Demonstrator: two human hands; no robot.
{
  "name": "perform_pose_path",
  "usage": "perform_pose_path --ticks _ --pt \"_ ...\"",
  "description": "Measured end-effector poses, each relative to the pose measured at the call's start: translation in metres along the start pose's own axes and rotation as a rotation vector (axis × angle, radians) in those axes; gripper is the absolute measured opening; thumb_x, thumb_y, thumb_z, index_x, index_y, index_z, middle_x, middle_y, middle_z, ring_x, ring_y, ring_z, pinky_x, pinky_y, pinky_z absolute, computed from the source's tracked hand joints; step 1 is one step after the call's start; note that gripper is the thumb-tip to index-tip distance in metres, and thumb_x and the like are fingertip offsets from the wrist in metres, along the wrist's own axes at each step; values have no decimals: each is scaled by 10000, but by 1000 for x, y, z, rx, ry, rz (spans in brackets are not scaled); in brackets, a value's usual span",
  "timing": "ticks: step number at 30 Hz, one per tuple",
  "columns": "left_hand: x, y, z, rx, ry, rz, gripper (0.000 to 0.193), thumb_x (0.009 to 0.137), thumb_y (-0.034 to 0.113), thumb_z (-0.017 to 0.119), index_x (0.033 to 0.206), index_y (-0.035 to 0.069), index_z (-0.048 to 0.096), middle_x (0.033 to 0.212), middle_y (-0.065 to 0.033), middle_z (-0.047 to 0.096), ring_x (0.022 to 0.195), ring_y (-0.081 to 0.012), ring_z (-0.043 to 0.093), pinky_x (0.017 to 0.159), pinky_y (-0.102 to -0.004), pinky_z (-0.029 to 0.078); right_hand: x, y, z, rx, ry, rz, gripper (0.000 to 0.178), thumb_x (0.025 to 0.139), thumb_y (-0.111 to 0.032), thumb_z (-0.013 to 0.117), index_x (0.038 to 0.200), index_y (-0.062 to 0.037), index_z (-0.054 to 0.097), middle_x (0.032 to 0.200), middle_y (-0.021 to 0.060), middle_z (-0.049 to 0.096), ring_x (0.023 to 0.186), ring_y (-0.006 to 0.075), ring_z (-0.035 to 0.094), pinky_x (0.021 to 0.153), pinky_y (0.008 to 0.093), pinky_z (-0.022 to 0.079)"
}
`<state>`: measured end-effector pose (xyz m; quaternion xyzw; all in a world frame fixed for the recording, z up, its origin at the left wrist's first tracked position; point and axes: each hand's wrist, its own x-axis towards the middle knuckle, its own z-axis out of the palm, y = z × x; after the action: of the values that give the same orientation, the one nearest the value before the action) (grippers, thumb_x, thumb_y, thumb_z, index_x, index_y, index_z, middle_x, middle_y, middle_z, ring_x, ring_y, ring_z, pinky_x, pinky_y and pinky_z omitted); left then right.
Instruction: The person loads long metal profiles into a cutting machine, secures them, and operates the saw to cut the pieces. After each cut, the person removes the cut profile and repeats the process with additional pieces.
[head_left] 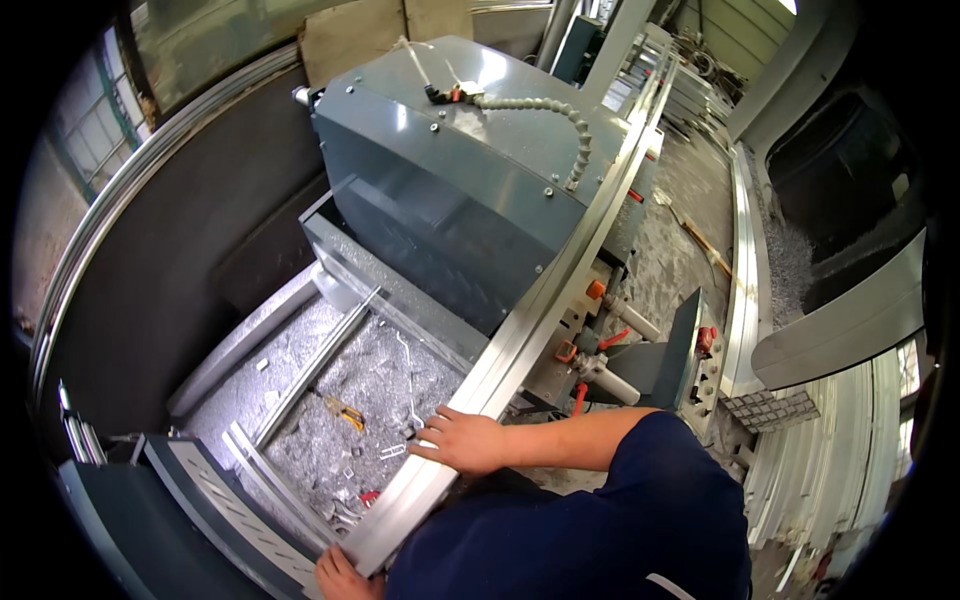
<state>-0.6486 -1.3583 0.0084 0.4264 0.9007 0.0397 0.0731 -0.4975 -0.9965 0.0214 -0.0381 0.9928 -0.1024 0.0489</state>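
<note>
A long silver aluminium profile point(540, 300) runs from the lower middle up to the far right, lying across the bed of a grey cutting machine point(470, 170). My right hand point(462, 440) presses flat on top of the profile near its close end, fingers spread. At the bottom edge, my left hand point(343, 577) grips the very end of the same profile; it is partly hidden by my dark blue sleeve.
Metal chips cover the machine's tray point(370, 385), where a small yellow tool point(345, 412) lies. Orange clamp handles point(592, 291) sit right of the profile. A segmented coolant hose point(575, 130) curves over the housing. Stacked profiles point(830, 470) lie at right.
</note>
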Motion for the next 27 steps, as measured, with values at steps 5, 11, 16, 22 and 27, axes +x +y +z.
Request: perform_pose_path --ticks 5,11,16,22,27 --pt "6 -5 -6 -137 -71 9 848 534 208 884 1280 9 534 1166 -167 604 1083 -356 566 955 -455 451 11 2 12 212 -106 36 645 640 -133 779 1248 -45 582 1184 197 588 1144 364 534 979 435 468" --pt "-8 -28 -15 -121 -41 115 821 598 292 881 1286 25 523 1133 -136 608 1087 -296 586 953 -398 453 7 -49 -21 -41 -148 65 856 549 -202 858 1315 -57 503 1176 152 575 1097 356 538 986 442 429" --pt "-14 -23 -11 -63 -80 68 822 648 322 871 1321 30 501 1167 -134 605 1103 -289 586 979 -396 445 18 -38 -17 -61 -170 -34 865 551 -202 855 1324 -45 499 1142 168 577 1071 357 547 967 445 435" --pt "-21 -39 -18 -39 -125 33 819 692 407 844 1338 45 493 1235 -105 594 1199 -282 548 1074 -421 393 29 -56 -13 -32 -193 -20 899 556 -246 881 1339 -36 492 1155 172 570 1073 365 553 949 449 454" --pt "-30 -23 -3 -7 280 70 752 756 505 764 1329 79 526 1247 -92 593 1237 -280 522 1132 -489 331 24 -50 -9 36 -111 -123 789 685 -329 848 1336 -47 504 1316 173 552 1188 382 528 1025 454 424"
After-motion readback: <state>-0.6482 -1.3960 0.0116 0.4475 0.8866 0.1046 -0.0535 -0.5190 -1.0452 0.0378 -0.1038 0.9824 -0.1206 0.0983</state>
